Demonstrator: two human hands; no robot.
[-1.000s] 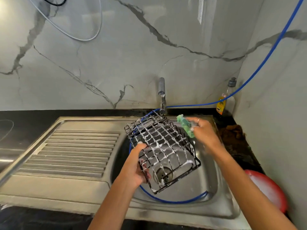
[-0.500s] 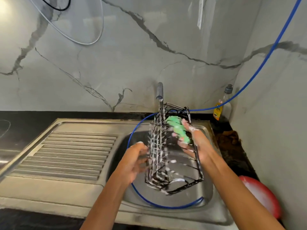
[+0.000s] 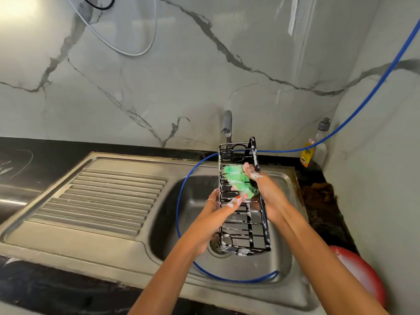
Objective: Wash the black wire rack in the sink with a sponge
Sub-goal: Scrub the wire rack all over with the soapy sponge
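Observation:
The black wire rack (image 3: 246,226), streaked with white foam, stands on end in the steel sink (image 3: 179,223), its lower end near the drain and its open side facing me. My left hand (image 3: 218,210) grips the rack's left edge about halfway up. My right hand (image 3: 261,185) reaches inside the rack from the right and presses a soapy green sponge (image 3: 238,181) against the upper wires.
A blue hose (image 3: 184,196) loops through the basin and runs up the right wall. The tap (image 3: 226,125) stands just behind the rack. A ribbed drainboard (image 3: 102,198) lies left. A detergent bottle (image 3: 314,146), brown scrubber (image 3: 318,193) and red bowl (image 3: 363,278) sit right.
The rack was tipped from lying slanted, mesh up, to standing on end. My right hand moved the sponge from outside the rack to inside it.

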